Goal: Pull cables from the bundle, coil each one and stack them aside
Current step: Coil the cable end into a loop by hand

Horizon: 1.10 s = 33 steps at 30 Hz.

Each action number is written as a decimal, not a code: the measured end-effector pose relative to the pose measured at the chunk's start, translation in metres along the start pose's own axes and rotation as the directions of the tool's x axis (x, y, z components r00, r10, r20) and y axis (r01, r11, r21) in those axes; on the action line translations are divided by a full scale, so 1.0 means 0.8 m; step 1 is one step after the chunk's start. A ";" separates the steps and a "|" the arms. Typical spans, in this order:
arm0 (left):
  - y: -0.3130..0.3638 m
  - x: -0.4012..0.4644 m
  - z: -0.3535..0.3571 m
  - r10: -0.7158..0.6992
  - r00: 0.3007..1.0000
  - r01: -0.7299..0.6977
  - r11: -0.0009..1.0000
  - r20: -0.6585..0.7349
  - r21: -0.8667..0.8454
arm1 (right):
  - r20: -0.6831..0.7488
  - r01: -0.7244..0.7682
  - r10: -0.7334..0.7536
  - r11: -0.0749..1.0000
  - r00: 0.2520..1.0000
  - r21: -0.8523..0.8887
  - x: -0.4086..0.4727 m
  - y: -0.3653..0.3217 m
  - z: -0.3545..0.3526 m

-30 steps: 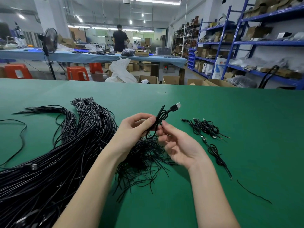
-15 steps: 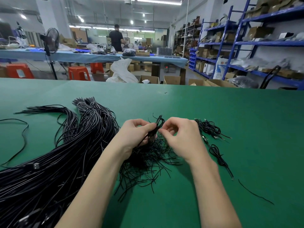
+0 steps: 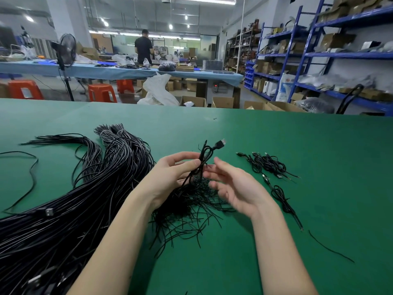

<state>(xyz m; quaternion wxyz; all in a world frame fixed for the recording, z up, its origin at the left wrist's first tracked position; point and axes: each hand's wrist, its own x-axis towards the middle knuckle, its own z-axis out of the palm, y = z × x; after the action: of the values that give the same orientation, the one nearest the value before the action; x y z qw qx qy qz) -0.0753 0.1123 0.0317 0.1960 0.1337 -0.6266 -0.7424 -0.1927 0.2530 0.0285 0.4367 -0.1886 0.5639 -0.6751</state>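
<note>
A workshop with blue shelving (image 3: 319, 54) along the right wall and orange stools (image 3: 102, 93) behind lies beyond a wide green surface (image 3: 276, 141). Over its middle, the left hand (image 3: 176, 173) has its grip closed on a coiled black cable (image 3: 204, 156), thumb and fingers pinching the loops so the coil stands upright with its USB plug (image 3: 221, 143) sticking out to the upper right. The right hand (image 3: 236, 188) is just beside the coil, palm turned up, fingers loose and spread, its grip wide and holding nothing. Directly under both hands sits a tangle of short thin black ties (image 3: 191, 207), their ends splaying toward the near edge. To the left, the big bundle of long black cables (image 3: 85, 199) sweeps from the near corner to its bound ends further back. To the right, well apart from the bundle, the finished coiled cables (image 3: 268, 165) lie in a loose group, with one more coil (image 3: 280, 196) nearer and a single stray tie (image 3: 329, 248) beyond it. Far back, a person in black (image 3: 144, 47) stands at a blue table (image 3: 119, 72) near a pedestal fan (image 3: 67, 50). No writing or labels can be read anywhere.
</note>
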 end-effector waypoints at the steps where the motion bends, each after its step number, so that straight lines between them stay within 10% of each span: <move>1: 0.000 0.000 0.001 0.012 1.000 -0.012 1.000 0.013 0.008 | 0.019 -0.036 0.035 0.997 0.999 0.067 0.000 0.001 0.001; 11: 0.003 -0.002 0.000 0.047 0.996 -0.048 0.999 0.069 0.002 | 0.244 -0.178 0.078 0.889 0.967 0.423 0.002 0.015 0.004; 19: 0.004 0.005 -0.002 -0.075 0.984 0.110 0.969 -0.162 0.219 | -0.099 0.180 -0.200 0.966 0.975 -0.184 0.011 0.012 0.010; 21: 0.002 0.008 0.003 -0.094 0.966 0.143 0.969 -0.240 0.199 | -0.160 0.357 -0.493 0.784 0.856 -0.508 0.014 0.017 0.016; 24: 0.002 0.009 0.008 -0.101 0.948 0.142 0.983 -0.301 0.120 | 0.028 0.431 -0.853 0.235 0.521 -0.871 0.021 0.033 0.028; 26: 0.004 0.009 0.004 -0.065 0.949 0.102 0.989 -0.309 0.104 | 0.048 0.405 -0.905 0.141 0.422 -0.904 0.024 0.041 0.034; 28: 0.005 0.008 -0.002 -0.029 0.954 0.064 0.992 -0.298 0.107 | -0.118 0.430 -0.833 0.394 0.541 -0.812 0.025 0.040 0.038; 31: 0.006 0.006 -0.006 -0.014 0.974 0.032 0.997 -0.227 0.077 | -0.263 0.284 -0.332 0.937 0.906 -0.203 0.020 0.025 0.041; 33: 0.005 0.005 -0.006 0.010 0.984 0.009 0.994 -0.181 0.105 | -0.136 0.046 -0.040 0.998 0.990 0.040 0.017 0.021 0.038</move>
<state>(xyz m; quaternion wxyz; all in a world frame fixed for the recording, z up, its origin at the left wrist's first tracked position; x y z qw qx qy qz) -0.0764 0.1054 0.0348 0.2450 0.2106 -0.6444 -0.6931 -0.1711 0.2244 0.0190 0.3869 -0.1451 0.5734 -0.7074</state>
